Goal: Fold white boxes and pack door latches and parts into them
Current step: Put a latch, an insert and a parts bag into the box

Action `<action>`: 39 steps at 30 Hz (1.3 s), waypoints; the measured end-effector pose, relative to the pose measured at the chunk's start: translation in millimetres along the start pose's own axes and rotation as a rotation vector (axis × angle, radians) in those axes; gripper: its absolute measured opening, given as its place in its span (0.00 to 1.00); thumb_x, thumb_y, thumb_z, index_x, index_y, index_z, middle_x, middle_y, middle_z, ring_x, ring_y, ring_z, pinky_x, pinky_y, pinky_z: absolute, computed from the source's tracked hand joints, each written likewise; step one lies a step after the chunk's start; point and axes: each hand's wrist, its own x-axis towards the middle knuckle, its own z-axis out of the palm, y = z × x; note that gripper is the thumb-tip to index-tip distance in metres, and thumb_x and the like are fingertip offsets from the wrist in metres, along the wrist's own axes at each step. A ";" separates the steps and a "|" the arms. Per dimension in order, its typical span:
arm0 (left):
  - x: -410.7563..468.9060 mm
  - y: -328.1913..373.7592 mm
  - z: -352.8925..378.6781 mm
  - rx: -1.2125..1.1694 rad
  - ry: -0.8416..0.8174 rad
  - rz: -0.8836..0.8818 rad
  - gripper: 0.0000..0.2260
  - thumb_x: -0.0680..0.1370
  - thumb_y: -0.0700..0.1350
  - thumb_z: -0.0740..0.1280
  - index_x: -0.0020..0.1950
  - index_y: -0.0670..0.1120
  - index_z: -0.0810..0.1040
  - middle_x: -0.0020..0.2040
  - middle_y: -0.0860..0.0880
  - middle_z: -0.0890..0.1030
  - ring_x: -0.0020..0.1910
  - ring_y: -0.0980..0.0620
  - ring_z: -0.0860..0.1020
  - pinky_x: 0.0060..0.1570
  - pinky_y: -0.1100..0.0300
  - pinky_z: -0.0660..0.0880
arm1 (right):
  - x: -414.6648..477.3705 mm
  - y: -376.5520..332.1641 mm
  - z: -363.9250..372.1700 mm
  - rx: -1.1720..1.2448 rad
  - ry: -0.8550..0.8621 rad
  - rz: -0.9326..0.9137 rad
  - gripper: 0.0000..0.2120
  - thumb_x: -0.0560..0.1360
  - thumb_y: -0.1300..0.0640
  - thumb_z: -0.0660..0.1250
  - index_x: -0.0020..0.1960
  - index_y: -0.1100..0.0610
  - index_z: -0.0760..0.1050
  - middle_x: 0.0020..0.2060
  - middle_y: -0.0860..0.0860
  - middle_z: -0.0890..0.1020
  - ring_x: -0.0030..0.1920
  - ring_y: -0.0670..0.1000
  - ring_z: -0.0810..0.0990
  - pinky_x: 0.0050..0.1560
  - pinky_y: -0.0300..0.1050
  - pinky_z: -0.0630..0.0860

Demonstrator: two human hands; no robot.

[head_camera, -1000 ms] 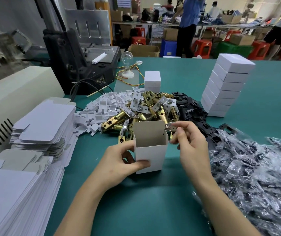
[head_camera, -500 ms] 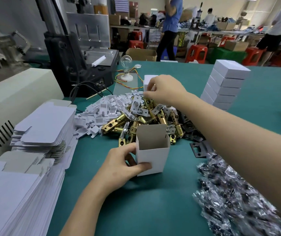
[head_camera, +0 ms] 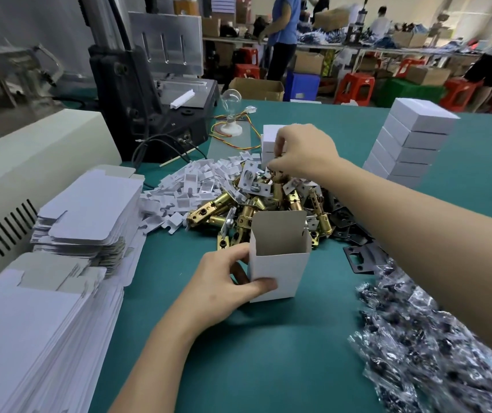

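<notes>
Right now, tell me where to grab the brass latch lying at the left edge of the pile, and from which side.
Grip the brass latch across its round barrel, mid-length, coming from above on the near left. It lies flat with its left end bare beside the white inserts, while other latches crowd its right end.

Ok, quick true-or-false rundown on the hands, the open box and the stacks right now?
The left hand grips the open white box, standing upright on the table. True.
The right hand is inside that box. False: it reaches into the latch pile beyond it.
The box's top is closed. False: it is open, back flap raised.
A stack of closed white boxes stands right of the pile. True.
The flat box blanks lie on the right. False: they are stacked on the left; bagged parts lie on the right.
</notes>
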 end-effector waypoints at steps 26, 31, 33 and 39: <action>1.3 -3.4 3.6 0.007 0.081 -0.018 0.17 0.71 0.58 0.77 0.59 0.65 0.81 0.51 0.59 0.84 0.36 0.52 0.81 0.37 0.64 0.77 | -120.2 11.5 -60.1 0.688 0.023 -0.008 0.10 0.74 0.50 0.78 0.45 0.56 0.82 0.35 0.53 0.86 0.30 0.49 0.83 0.36 0.45 0.82; 1.6 -4.2 2.9 0.055 0.092 -0.001 0.16 0.75 0.53 0.79 0.59 0.65 0.80 0.51 0.61 0.84 0.36 0.55 0.81 0.38 0.68 0.74 | -128.6 -2.1 -54.4 0.418 0.112 -0.125 0.11 0.73 0.44 0.77 0.43 0.50 0.81 0.31 0.48 0.82 0.33 0.48 0.80 0.37 0.48 0.78; 1.3 -2.9 3.3 0.077 0.088 0.019 0.14 0.75 0.53 0.79 0.57 0.64 0.80 0.51 0.61 0.84 0.36 0.57 0.80 0.37 0.69 0.73 | -129.5 -9.6 -53.4 0.341 0.106 -0.170 0.12 0.73 0.42 0.77 0.44 0.49 0.80 0.31 0.45 0.80 0.34 0.46 0.78 0.37 0.47 0.77; -0.2 -0.8 4.4 0.100 0.092 0.053 0.16 0.75 0.50 0.80 0.58 0.65 0.80 0.51 0.62 0.84 0.34 0.58 0.79 0.36 0.70 0.71 | -136.6 -24.1 -43.8 0.038 0.032 -0.259 0.13 0.74 0.41 0.74 0.49 0.46 0.74 0.38 0.44 0.81 0.42 0.52 0.76 0.39 0.46 0.66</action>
